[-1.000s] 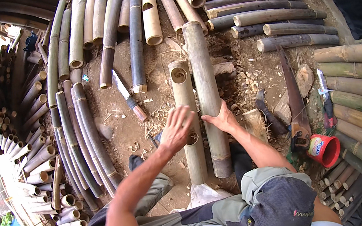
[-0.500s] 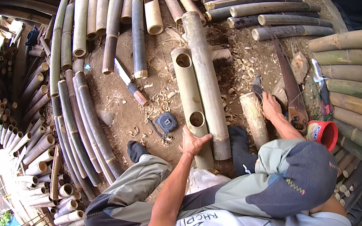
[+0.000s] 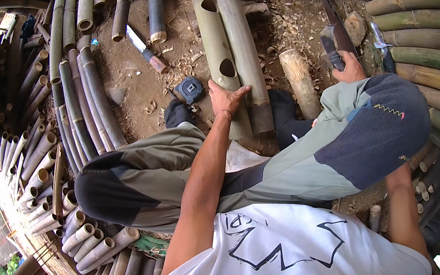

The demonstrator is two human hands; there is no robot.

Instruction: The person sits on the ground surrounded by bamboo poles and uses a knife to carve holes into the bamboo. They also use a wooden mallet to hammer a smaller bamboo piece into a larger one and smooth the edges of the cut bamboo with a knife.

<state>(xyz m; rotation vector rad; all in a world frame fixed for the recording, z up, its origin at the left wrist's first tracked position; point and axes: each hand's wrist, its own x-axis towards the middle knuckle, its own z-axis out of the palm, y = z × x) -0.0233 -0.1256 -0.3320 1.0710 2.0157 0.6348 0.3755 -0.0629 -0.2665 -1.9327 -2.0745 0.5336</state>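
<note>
My left hand (image 3: pixel 228 99) grips the lower part of a bamboo pole (image 3: pixel 216 50) with two openings cut in it. Its thumb stretches across toward a whole bamboo pole (image 3: pixel 246 56) lying alongside. My right hand (image 3: pixel 350 68) is closed on the dark handle of a short, broad-bladed tool (image 3: pixel 328 39), whose exact kind I cannot make out. A handsaw (image 3: pixel 335 17) lies just beyond it. Between my hands, near my right foot, is a short wooden block (image 3: pixel 300 83) with a roughly hewn surface.
A black tape measure (image 3: pixel 190 90) and a knife (image 3: pixel 148 53) lie on the ground to the left. Another bladed tool (image 3: pixel 382 47) rests by green bamboo (image 3: pixel 426 18) on the right. Cut bamboo (image 3: pixel 96 100) is stacked at the left; wood shavings (image 3: pixel 295 30) litter the soil.
My right hand has lifted the broad-bladed tool from beside the wooden block and moved it right, toward the saw. My left hand stays on the cut bamboo pole. The view has shifted.
</note>
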